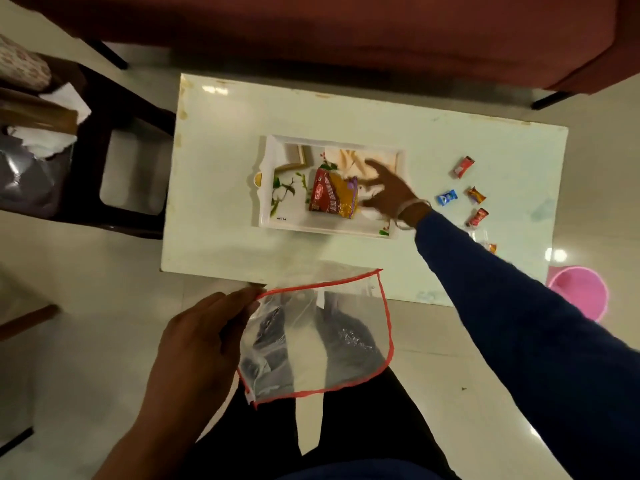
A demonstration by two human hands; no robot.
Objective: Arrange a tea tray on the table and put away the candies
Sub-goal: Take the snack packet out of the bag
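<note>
Two jobs overlap in the head view, and I judge the tray side nearly settled, the candies not yet begun. My right hand (388, 192) hovers over the white tray (266, 188) with fingers spread and blurred, gripping nothing; whether it touches the tray floor I cannot tell. Just beside it, at its nine o'clock, a crinkly red-and-yellow snack packet (332, 197) lies flat on the tray's floral print. The tray is rectangular, glossy, with a raised scalloped rim, sitting mid-table on the pale, shiny table (221, 140).

My left hand (201, 344) pinches a clear, limp plastic pouch (322, 337) with red piping along its edge, held off the table's near edge at six o'clock from the tray.

Several small wrapped candies (464, 167), foil-bright in red, blue and orange, lie scattered at three o'clock from the tray, well apart from the pouch.

Next, I reckon, the right hand must swing to three o'clock, pick candies singly, while the left spreads the pouch mouth.
</note>
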